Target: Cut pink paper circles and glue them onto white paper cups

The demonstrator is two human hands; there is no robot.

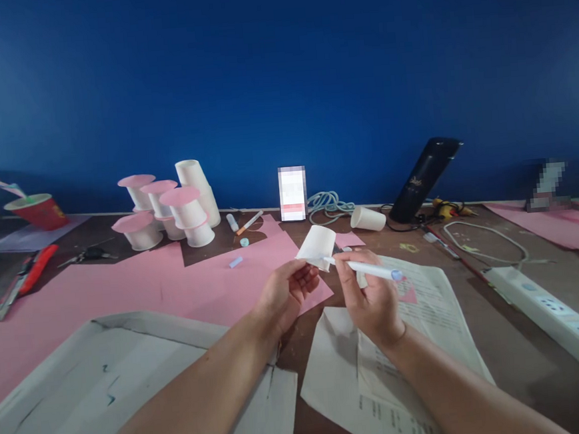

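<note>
My left hand (292, 290) grips a white paper cup (317, 243) by its rim, the fingers curled under it. The cup is tilted, its wide rim down toward me. In my right hand (373, 294) is a white marker pen (374, 268) with a pale bluish end. Its tip meets the cup near the rim; whether it is pressing I cannot tell. Beneath my hands lie pink paper (235, 285) and printed sheets (426, 300). A small light-blue cap (235, 262) rests on the pink paper.
Paper cups with pink discs (182, 197) stand at back left, beside stacked white cups (197, 184). A phone (292, 193) is upright at the wall. Further right are a lying cup (368, 219), a black cylinder (419, 180) and a power strip (552, 310). A cutter (28, 278) lies left.
</note>
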